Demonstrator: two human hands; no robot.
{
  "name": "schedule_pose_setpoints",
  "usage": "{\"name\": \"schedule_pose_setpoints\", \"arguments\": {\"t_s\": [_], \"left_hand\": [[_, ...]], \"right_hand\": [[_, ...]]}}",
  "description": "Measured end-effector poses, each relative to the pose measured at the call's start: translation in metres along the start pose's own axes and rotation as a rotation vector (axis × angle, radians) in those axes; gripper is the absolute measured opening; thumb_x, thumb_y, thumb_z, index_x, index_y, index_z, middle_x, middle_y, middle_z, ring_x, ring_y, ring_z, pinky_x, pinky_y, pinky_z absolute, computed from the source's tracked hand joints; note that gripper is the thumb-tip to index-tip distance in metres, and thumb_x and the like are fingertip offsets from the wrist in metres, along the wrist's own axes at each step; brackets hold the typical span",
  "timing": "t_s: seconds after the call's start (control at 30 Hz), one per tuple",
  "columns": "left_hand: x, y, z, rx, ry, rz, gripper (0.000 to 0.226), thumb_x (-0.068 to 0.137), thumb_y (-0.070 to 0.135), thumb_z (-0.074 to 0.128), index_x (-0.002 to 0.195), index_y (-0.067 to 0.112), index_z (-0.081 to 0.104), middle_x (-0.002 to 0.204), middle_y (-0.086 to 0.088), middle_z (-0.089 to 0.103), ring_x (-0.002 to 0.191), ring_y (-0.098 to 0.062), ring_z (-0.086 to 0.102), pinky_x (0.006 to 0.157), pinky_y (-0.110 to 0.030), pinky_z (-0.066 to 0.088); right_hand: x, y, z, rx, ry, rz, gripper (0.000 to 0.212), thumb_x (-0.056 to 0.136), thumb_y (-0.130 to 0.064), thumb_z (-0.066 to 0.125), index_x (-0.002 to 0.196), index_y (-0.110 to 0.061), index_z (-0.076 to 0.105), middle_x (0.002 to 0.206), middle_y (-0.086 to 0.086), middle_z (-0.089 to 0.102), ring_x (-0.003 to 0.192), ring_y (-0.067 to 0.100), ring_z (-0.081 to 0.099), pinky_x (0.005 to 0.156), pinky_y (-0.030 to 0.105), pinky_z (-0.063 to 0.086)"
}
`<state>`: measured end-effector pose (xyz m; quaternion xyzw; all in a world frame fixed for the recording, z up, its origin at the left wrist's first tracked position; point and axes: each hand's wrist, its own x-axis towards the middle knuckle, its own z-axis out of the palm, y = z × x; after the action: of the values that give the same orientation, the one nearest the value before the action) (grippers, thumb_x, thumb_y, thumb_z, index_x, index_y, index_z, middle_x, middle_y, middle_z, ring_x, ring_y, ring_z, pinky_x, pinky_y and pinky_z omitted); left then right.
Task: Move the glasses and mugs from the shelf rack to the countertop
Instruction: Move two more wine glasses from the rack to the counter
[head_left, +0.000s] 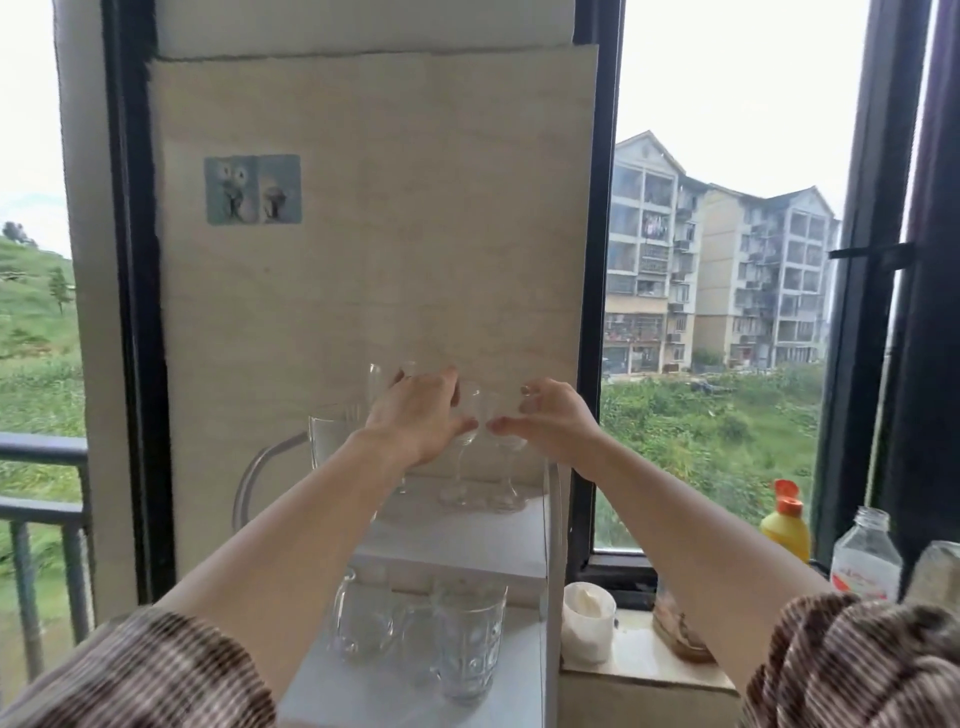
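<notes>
A white shelf rack (467, 538) stands against the beige wall panel. Two clear stemmed glasses stand side by side on its top shelf. My left hand (415, 415) curls round the bowl of the left stemmed glass (471, 413). My right hand (553, 421) pinches the bowl of the right stemmed glass (506, 498) between thumb and fingers. Both feet still rest on the shelf. A taller glass (378, 379) is partly hidden behind my left hand. On the lower shelf stand a glass mug (363, 623) and a patterned tumbler (470, 652).
A glass pitcher (332, 436) with a curved handle stands at the top shelf's left. On the pale countertop (639, 657) to the rack's right stand a white cup (589, 626), a yellow bottle (784, 527), a clear bottle (865, 558) and a jar (940, 571). Black window frames flank the panel.
</notes>
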<state>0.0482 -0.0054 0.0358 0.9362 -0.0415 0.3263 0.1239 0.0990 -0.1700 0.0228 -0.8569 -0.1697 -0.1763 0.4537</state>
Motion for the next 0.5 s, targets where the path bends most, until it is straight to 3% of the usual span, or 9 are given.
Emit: {"name": "schedule_pose_setpoints", "arguments": {"t_s": [0.07, 0.23, 0.33, 0.43, 0.5], "left_hand": [[-0.001, -0.004, -0.008, -0.089, 0.059, 0.002, 0.030, 0.082, 0.043, 0.066, 0.089, 0.021, 0.045, 0.094, -0.006, 0.058, 0.082, -0.027, 0.051, 0.068, -0.031, 0.034], [-0.001, 0.000, -0.035, -0.367, 0.300, 0.119, 0.028, 0.084, 0.035, 0.066, 0.088, 0.021, 0.043, 0.092, 0.000, 0.049, 0.073, -0.024, 0.049, 0.065, -0.031, 0.032], [-0.005, 0.020, -0.045, -0.414, 0.420, 0.203, 0.025, 0.084, 0.034, 0.066, 0.091, 0.019, 0.046, 0.095, 0.004, 0.047, 0.066, -0.017, 0.049, 0.062, -0.028, 0.029], [-0.012, 0.051, -0.049, -0.454, 0.426, 0.291, 0.025, 0.084, 0.033, 0.067, 0.094, 0.018, 0.049, 0.099, 0.006, 0.047, 0.066, -0.004, 0.048, 0.058, -0.026, 0.028], [-0.019, 0.079, -0.045, -0.488, 0.382, 0.345, 0.027, 0.083, 0.034, 0.068, 0.095, 0.019, 0.049, 0.104, 0.004, 0.050, 0.073, -0.010, 0.052, 0.063, -0.024, 0.034]], "right_hand": [[-0.003, -0.005, -0.004, 0.073, 0.036, -0.017, 0.078, 0.064, -0.036, 0.085, 0.129, -0.010, 0.051, 0.120, 0.005, 0.060, 0.105, 0.018, 0.059, 0.086, 0.029, 0.050], [-0.012, -0.033, -0.032, 0.245, 0.229, -0.083, 0.076, 0.064, -0.033, 0.086, 0.129, -0.013, 0.052, 0.115, 0.005, 0.064, 0.098, 0.016, 0.064, 0.085, 0.035, 0.056], [-0.025, -0.044, -0.062, 0.258, 0.318, -0.131, 0.070, 0.066, -0.031, 0.085, 0.126, -0.012, 0.055, 0.111, 0.005, 0.066, 0.095, 0.017, 0.066, 0.082, 0.038, 0.057], [-0.048, -0.040, -0.097, 0.240, 0.360, -0.147, 0.063, 0.067, -0.029, 0.084, 0.121, -0.011, 0.056, 0.104, 0.002, 0.066, 0.095, 0.021, 0.066, 0.081, 0.037, 0.057], [-0.070, -0.029, -0.122, 0.207, 0.379, -0.129, 0.066, 0.068, -0.029, 0.084, 0.124, -0.010, 0.053, 0.104, 0.000, 0.063, 0.094, 0.020, 0.065, 0.080, 0.032, 0.057]]}}
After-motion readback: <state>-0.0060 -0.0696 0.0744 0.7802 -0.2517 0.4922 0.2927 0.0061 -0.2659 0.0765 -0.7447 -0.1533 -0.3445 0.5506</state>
